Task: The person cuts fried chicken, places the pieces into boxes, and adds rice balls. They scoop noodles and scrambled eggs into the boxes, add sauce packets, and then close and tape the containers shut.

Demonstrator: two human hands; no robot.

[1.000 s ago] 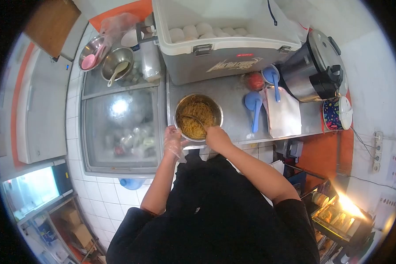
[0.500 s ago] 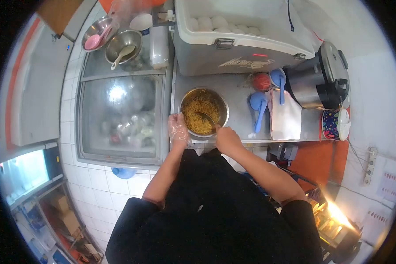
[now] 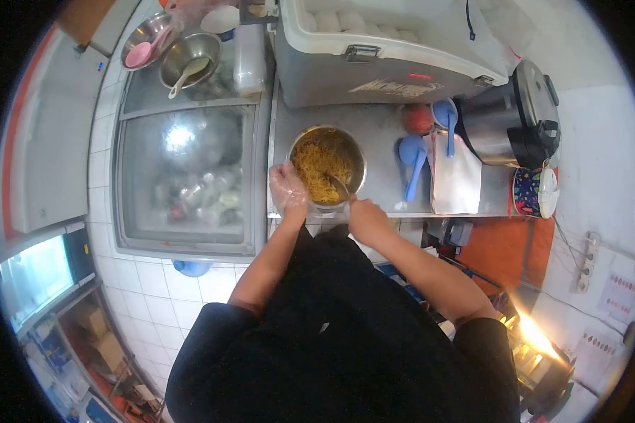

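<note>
A steel mixing bowl (image 3: 360, 151) stands near the front edge of the metal counter, with a mass of yellow-brown noodles (image 3: 322, 159) inside. My left hand (image 3: 288, 189), in a clear plastic glove, grips the bowl's left rim; part of its fingers is hidden. Bare and closed, my right hand (image 3: 369, 224) holds the handle of a metal spoon (image 3: 340, 187) at the bowl's near right side. The spoon's head is down among the noodles.
Behind the bowl stands a large cooler box (image 3: 395, 67) with white round items. To the right are a blue ladle (image 3: 413, 156), paper sheets (image 3: 456, 180) and a rice cooker (image 3: 497, 120). A glass-topped freezer (image 3: 183, 176) adjoins on the left, carrying metal bowls (image 3: 206, 44).
The spoon has shifted slightly within the noodles, its handle now steeper. My left hand still holds the rim, with its wrist turned a little. The whole view has shifted slightly.
</note>
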